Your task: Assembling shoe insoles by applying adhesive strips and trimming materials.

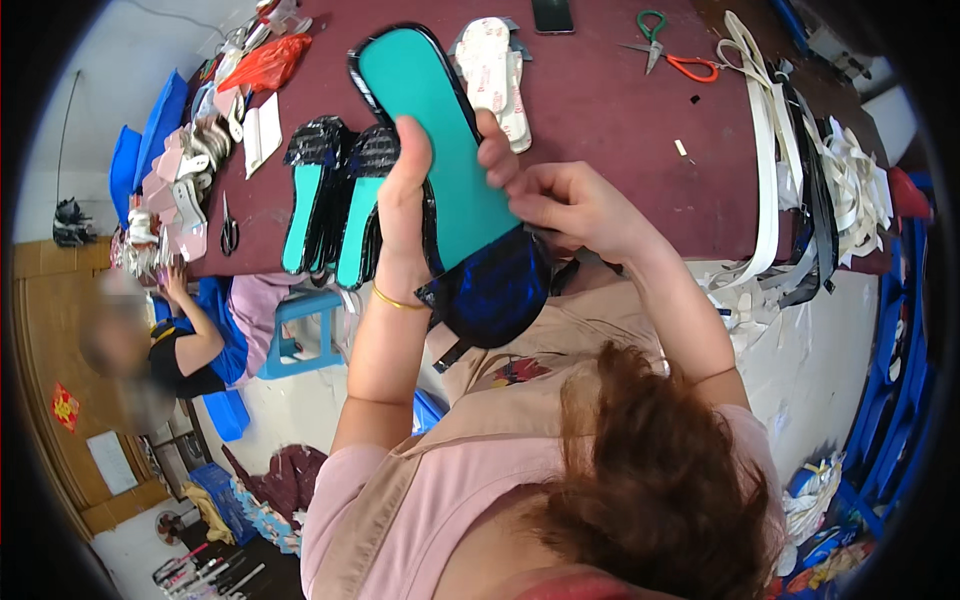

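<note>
Steadying the slipper (pixel 465 205) with one hand, working its edge with the other

And it's a firm hold by the left hand (pixel 402 195), wrapped around the slipper from beneath, thumb up one side, fingertips over the opposite edge. Over comes the right hand (pixel 580 205), thumb and forefinger drawn together at that edge, just above the dark glossy band (pixel 495 295); whether they pinch anything, I cannot tell. The piece hangs tilted in the air over the lap, by the table's near edge, teal face up. Good technique here, I'd judge: brace the slipper right beside the working fingers, use small fingertip pressure, and don't let the left thumb bend the sole. Beyond, similar slippers (pixel 365 230) lie on the maroon table (pixel 600 100), with white pads (pixel 487 65) farther back and green-and-orange-handled scissors (pixel 654 52) off to the right.
</note>
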`<state>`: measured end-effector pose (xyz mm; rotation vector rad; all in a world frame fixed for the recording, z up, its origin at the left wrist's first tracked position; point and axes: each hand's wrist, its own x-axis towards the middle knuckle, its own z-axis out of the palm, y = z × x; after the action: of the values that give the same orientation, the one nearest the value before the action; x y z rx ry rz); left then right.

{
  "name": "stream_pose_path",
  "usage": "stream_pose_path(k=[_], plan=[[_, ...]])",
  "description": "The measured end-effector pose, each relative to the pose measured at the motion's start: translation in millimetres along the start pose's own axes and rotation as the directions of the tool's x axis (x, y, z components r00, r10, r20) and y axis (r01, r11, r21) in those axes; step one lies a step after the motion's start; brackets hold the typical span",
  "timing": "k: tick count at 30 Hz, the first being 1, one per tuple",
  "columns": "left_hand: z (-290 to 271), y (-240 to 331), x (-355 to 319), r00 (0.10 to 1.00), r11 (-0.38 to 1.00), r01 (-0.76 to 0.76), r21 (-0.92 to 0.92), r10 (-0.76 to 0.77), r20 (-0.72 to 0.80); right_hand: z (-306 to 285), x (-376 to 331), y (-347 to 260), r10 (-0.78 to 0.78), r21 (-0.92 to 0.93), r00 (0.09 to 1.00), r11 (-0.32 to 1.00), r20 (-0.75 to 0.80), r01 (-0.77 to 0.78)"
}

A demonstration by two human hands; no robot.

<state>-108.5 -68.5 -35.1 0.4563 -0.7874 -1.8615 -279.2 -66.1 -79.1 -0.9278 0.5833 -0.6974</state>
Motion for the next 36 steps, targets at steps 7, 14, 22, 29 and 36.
stream_pose_path(k=[7,14,22,29,36], plan=[[-71.0,2.4,-5.4,0.980,0.712,-0.019,-0.702,-0.125,-0.153,-126.6,69.9,-13.2,0.059,-0.964,0.993,0.252,0.107,0.088],[-95.8,4.9,-37.5,0.908,0.711,-0.173,-0.682,-0.154,-0.391,-362.9,57.7,-5.1,-0.591,-0.675,0.634,-0.194,-0.499,-0.712],[-97.1,-5.1,-26.7,0.929,0.757,-0.138,-0.639,-0.125,-0.348,-173.1,40.8,26.9,-0.214,-0.703,0.736,-0.216,-0.643,-0.677],[-85.9,-16.7,-21.8,0.941,0.747,-0.132,-0.652,-0.112,-0.318,-221.4,46.6,-26.3,0.087,-0.889,0.964,-0.413,-0.252,-0.196],[-111.6,-23.5,-22.1,0.833,0.623,-0.341,-0.704,-0.146,-0.533,-128.2,-13.3,31.9,-0.266,-0.631,0.944,0.771,-0.198,0.085]])
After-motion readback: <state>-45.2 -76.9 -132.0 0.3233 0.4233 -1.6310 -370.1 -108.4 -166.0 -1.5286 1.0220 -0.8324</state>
